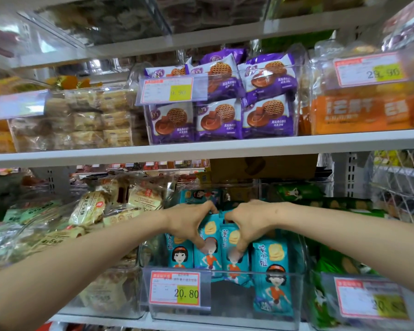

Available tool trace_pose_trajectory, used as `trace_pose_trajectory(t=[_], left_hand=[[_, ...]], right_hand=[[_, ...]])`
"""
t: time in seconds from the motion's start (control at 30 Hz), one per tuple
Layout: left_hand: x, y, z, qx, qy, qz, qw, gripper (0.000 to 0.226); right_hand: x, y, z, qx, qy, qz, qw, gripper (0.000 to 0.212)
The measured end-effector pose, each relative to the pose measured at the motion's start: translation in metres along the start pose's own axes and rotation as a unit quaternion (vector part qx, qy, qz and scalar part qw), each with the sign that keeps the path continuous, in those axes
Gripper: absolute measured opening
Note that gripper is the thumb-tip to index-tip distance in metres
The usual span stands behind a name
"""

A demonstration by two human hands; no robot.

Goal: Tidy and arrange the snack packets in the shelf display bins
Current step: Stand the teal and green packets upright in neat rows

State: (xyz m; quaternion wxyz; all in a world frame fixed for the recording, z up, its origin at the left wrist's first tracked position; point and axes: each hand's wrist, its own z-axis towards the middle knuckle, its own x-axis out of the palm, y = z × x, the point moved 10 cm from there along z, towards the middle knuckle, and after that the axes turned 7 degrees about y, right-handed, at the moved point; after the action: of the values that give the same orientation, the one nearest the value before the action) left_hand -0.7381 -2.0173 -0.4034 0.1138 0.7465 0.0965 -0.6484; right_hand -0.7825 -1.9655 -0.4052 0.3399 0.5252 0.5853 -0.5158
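Several teal snack packets with a cartoon girl stand upright in a clear plastic bin on the lower shelf. My left hand grips the top of one teal packet, thumb on its front. Beside it, my right hand grips the neighbouring teal packet the same way. Two more teal packets flank them: one on the left, one on the right reaching down to the bin floor. Further teal packets lie behind my hands, partly hidden.
A price tag reading 20.80 hangs on the bin front. Left is a bin of beige packets; right, green packets. The shelf above holds purple biscuit packets and orange packs. A wire basket stands far right.
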Motion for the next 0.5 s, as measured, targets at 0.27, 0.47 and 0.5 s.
trace_pose_trajectory(t=[0.27,0.47,0.5], left_hand=[[0.002,-0.019,0.004,0.026,-0.01,0.112,0.993,0.085],[0.005,-0.018,0.004,0.008,0.002,0.113,0.994,0.089],[0.006,-0.017,0.003,0.006,0.005,0.102,0.995,0.089]], right_hand=[[-0.002,-0.007,-0.001,0.011,-0.005,-0.042,0.999,0.084],[0.002,-0.012,-0.005,0.032,0.016,-0.002,0.999,0.08],[0.002,-0.011,-0.006,0.031,0.012,-0.006,0.999,0.08]])
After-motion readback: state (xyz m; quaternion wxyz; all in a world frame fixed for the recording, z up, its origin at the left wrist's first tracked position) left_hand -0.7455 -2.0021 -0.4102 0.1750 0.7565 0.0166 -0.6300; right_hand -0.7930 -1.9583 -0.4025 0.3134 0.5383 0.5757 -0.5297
